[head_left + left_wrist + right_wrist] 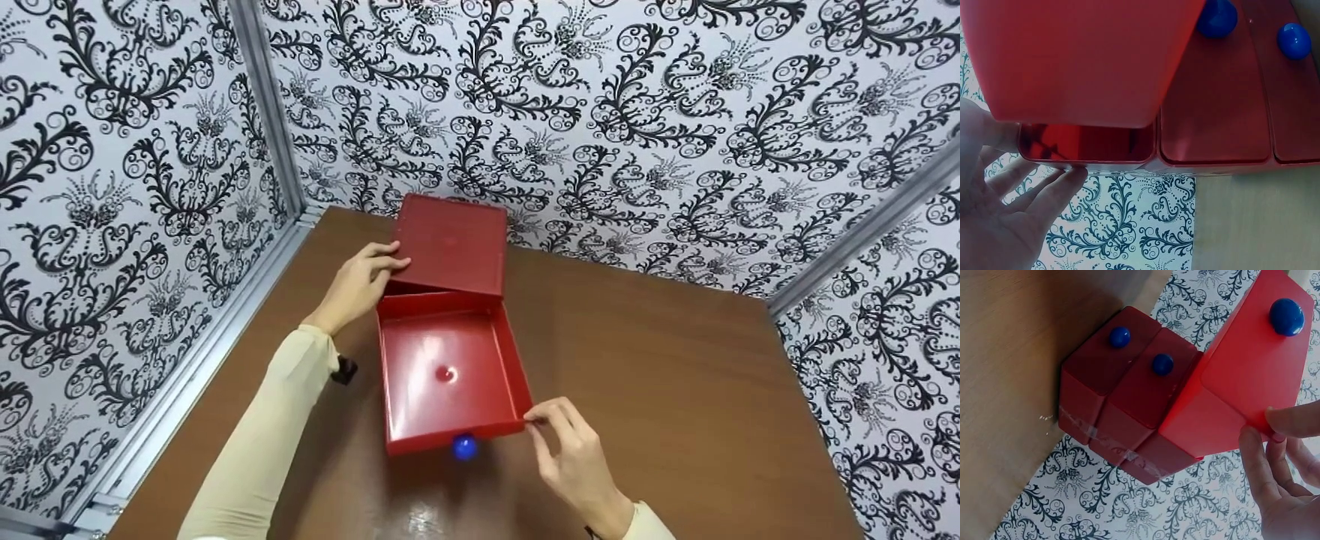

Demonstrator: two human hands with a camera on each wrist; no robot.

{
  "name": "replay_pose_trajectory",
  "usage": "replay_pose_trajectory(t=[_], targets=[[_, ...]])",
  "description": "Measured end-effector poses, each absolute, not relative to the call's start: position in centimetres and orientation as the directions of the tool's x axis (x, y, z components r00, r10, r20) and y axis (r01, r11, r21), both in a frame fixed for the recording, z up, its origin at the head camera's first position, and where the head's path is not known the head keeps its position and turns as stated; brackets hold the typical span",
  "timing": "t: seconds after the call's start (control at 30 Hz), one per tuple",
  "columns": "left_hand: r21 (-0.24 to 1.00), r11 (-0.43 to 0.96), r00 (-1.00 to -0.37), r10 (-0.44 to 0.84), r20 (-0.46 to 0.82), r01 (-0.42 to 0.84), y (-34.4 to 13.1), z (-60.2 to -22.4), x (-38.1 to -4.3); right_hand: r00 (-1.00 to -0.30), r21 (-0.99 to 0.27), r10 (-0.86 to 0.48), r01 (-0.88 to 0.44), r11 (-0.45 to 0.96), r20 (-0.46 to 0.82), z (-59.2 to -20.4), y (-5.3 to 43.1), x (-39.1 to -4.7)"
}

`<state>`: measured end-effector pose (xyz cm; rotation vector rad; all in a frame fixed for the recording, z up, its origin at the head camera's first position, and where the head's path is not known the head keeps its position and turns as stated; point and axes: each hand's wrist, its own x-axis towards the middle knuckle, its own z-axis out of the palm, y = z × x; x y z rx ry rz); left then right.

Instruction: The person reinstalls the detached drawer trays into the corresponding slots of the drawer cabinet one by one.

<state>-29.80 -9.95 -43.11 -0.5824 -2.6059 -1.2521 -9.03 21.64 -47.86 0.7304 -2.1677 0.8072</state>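
Note:
A small dark red chest of drawers stands at the back of the brown table. Its top drawer is pulled far out, showing a bare, glossy red inside; a round blue knob sits on its front. My left hand touches the chest's left edge, fingers fairly straight; the left wrist view shows these fingers beside the drawer opening. With thumb and fingertips my right hand pinches the drawer's front right corner. In the right wrist view, two closed drawers with blue knobs lie below the pulled-out one.
Black-and-white patterned walls rise behind and on both sides. Metal rails run along the corners. The brown table extends to the right of the chest. A strip of clear tape crosses the chest's side.

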Motion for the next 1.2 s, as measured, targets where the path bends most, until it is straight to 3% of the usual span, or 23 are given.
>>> replay_pose_trajectory(t=[0.5, 1.2], targets=[[0.705, 0.566, -0.904, 0.261, 0.339, 0.428, -9.8, -43.2, -29.8, -0.646, -0.331, -0.214, -0.613, 0.717, 0.732, -48.0, 20.0, -9.0], [0.716, 0.562, -0.910, 0.254, 0.327, 0.414, -9.8, -43.2, -29.8, -0.650, -0.296, -0.192, -0.564, 0.771, 0.736, -47.7, 18.0, -10.1]])
